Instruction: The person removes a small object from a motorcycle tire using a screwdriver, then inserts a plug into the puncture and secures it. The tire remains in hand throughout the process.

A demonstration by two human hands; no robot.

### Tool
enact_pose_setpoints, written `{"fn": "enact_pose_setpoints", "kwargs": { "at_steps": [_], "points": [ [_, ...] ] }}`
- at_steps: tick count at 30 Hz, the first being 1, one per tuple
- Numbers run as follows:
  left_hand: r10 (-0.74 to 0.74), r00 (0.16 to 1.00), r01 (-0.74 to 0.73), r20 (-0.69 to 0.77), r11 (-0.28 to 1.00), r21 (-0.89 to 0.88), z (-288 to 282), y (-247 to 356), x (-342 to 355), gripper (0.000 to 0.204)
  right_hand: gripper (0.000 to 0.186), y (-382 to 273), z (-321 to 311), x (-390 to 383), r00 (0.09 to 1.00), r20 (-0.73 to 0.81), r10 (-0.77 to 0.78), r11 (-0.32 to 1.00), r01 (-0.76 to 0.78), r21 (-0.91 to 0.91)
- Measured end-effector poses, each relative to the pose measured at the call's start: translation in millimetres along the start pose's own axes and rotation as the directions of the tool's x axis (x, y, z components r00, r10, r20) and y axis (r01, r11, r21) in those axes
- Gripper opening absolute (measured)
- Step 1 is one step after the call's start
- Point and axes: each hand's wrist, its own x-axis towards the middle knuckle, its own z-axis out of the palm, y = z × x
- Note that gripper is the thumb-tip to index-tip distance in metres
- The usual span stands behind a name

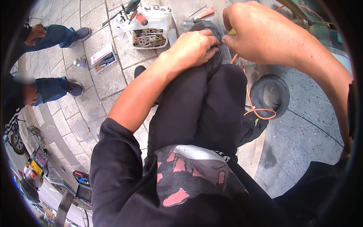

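A black rubber tyre (216, 63) stands at my knees, its middle covered by my left hand and only parts of it showing. My left hand (193, 48) rests over its edge, fingers curled and pressed onto the rubber. Just to the right, my right hand (251, 34) is closed around a tool with a yellow handle (232, 32). The tool's thin end points at the tyre beside my left fingertips; my fist hides most of it, so its exact kind does not show.
A white toolbox (169, 16) full of tools stands ahead left, near a tray of slim tools (109, 51) and a can (79, 62). A red-handled tool (205, 13) lies ahead. Another tyre (283, 94) and an orange hose (248, 92) lie right. Someone's shoes (76, 87) are at left.
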Motion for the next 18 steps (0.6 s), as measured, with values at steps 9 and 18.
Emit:
{"fn": "enact_pose_setpoints", "kwargs": {
  "at_steps": [9, 18],
  "points": [
    [-0.073, 0.997, 0.074, 0.022, 0.995, -0.072, -14, 7, -3, 0.030, 0.015, 30, -21, 19, 0.649, 0.294, -0.701, 0.475, 0.733, -0.486],
    [-0.170, 0.984, 0.177, 0.050, 0.959, -0.223, -4, 14, -9, 0.042, 0.020, 26, -20, 21, 0.677, 0.416, -0.607, 0.453, 0.725, -0.519]
  ]
}}
